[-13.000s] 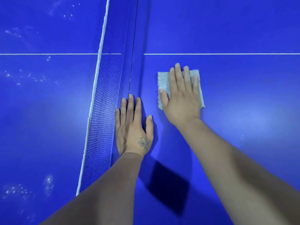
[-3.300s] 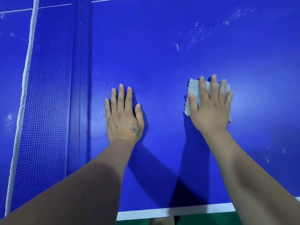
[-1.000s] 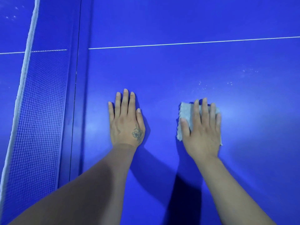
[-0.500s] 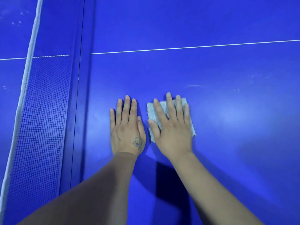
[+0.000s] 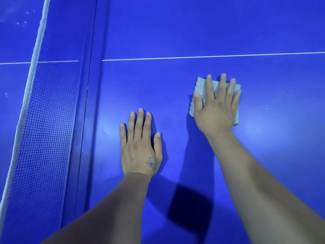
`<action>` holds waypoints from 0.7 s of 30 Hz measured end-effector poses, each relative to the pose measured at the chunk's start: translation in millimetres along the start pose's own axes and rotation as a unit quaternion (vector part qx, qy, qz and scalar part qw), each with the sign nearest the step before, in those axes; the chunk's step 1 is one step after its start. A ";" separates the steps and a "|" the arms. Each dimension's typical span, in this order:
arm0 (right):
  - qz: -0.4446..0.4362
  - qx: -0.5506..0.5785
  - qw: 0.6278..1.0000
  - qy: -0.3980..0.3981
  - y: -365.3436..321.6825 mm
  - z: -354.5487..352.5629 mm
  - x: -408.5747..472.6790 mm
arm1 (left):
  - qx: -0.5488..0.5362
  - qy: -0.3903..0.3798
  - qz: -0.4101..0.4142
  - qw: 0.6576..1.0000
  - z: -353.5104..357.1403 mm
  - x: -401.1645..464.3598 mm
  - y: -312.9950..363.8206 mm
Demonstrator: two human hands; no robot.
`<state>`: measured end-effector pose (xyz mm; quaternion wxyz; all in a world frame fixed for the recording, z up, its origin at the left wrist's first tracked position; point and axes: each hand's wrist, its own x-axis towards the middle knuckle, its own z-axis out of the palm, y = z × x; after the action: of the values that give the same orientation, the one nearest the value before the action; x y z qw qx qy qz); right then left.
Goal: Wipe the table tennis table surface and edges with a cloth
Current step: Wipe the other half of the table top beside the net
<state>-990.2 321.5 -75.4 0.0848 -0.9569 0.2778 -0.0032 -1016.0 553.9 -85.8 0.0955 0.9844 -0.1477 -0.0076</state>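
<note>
The blue table tennis table (image 5: 184,32) fills the view. A small pale grey cloth (image 5: 199,87) lies flat on it right of centre. My right hand (image 5: 217,106) presses on the cloth with straight, spread fingers and covers most of it. My left hand (image 5: 140,145), with a flower tattoo near the wrist, rests flat on the bare surface to the lower left of the cloth, fingers straight, holding nothing.
The net (image 5: 45,129) with its white top band runs along the left side, and a dark seam lies beside it. A thin white centre line (image 5: 211,56) crosses the table beyond my hands. Faint white specks (image 5: 264,106) dot the surface right of the cloth.
My right hand has slid the cloth to the right and farther away from my left hand, which has stayed flat in place.
</note>
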 end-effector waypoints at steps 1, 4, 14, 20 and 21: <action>-0.016 0.000 1.000 0.000 -13.3 2.1 6.1 | -0.003 0.002 0.001 1.000 -0.4 0.2 -0.1; -0.083 0.000 0.996 0.008 -43.1 8.6 2.4 | -0.004 0.002 0.003 1.000 0.5 1.0 0.3; -0.192 -0.025 0.981 -0.024 15.3 -1.8 -46.6 | -0.005 -0.006 0.003 1.000 -0.9 0.9 1.7; -0.089 0.003 0.996 0.002 11.4 0.0 22.4 | -0.004 -0.001 0.009 1.000 -0.3 1.1 0.5; -0.072 0.006 0.997 0.000 2.1 0.4 39.2 | -0.003 -0.001 0.010 1.000 -0.6 1.1 0.7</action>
<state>-958.1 299.0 -77.7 0.0900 -0.9740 0.2078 -0.0114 -1015.1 553.0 -85.0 0.0985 0.9826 -0.1573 -0.0077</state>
